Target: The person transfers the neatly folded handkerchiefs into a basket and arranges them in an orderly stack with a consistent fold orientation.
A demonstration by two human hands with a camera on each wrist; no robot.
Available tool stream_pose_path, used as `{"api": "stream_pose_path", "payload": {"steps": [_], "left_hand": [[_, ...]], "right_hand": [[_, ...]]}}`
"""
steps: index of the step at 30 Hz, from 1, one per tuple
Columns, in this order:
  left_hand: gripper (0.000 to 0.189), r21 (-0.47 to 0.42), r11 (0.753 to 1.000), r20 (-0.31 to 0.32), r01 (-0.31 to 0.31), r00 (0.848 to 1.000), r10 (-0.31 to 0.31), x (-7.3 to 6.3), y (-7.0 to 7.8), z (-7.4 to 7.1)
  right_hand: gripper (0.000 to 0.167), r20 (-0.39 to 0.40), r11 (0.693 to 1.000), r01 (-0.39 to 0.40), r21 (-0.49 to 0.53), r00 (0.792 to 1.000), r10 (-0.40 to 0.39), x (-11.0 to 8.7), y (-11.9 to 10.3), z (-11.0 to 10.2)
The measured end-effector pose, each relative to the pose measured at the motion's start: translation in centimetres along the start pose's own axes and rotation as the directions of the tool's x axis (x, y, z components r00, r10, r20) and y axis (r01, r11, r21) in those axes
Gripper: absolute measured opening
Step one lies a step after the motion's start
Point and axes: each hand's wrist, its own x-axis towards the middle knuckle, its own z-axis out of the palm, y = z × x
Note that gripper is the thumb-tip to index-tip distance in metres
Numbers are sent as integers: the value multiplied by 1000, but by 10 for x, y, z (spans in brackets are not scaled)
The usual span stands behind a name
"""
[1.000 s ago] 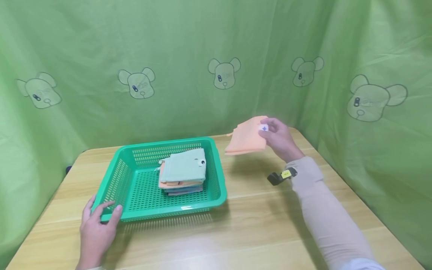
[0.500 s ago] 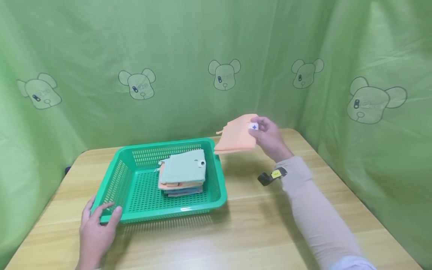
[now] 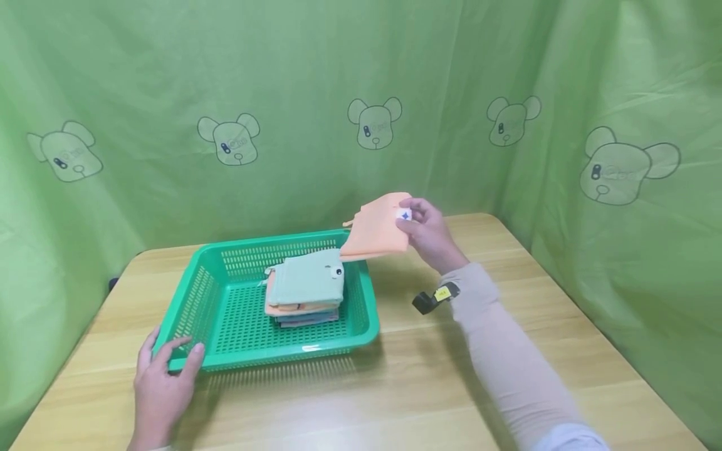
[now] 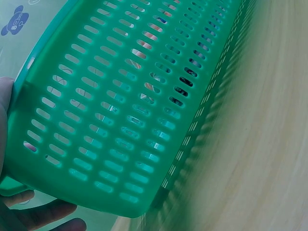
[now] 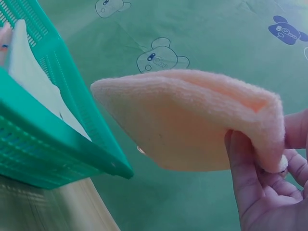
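A folded peach towel (image 3: pixel 375 228) with a white patch bearing a blue star is pinched at its right edge by my right hand (image 3: pixel 431 233). It is held in the air, its left part over the right rim of the green plastic basket (image 3: pixel 287 360). In the right wrist view the towel (image 5: pixel 178 125) shows fuzzy folded layers between thumb and fingers. My left hand (image 3: pixel 163 385) grips the basket's near left corner, fingers over the rim. Inside the basket, to the right, lies a stack of folded towels with a pale green towel (image 3: pixel 307 279) on top.
The basket stands on a wooden table (image 3: pixel 316 410). A green curtain (image 3: pixel 293 75) printed with bear heads hangs behind and on both sides. A black wrist strap device (image 3: pixel 431 299) is on the right sleeve.
My right hand has moved left with the peach towel, from beside the basket to over its right rim. My left hand and the basket have stayed in place.
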Motion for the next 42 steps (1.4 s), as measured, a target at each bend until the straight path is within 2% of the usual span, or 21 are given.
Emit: {"api": "stream_pose_path", "payload": {"steps": [11, 18, 42], "left_hand": [[47, -4, 1000, 10, 9, 1000, -9, -1, -1, -1], [46, 6, 1000, 1, -15, 1000, 15, 1, -1, -1], [48, 9, 1000, 12, -4, 1000, 3, -1, 2, -1]], "right_hand": [[40, 33, 997, 0, 78, 999, -2, 1, 7, 23], [39, 41, 995, 2, 103, 999, -6, 3, 9, 36], [36, 71, 983, -49, 175, 997, 37, 11, 29, 77]]}}
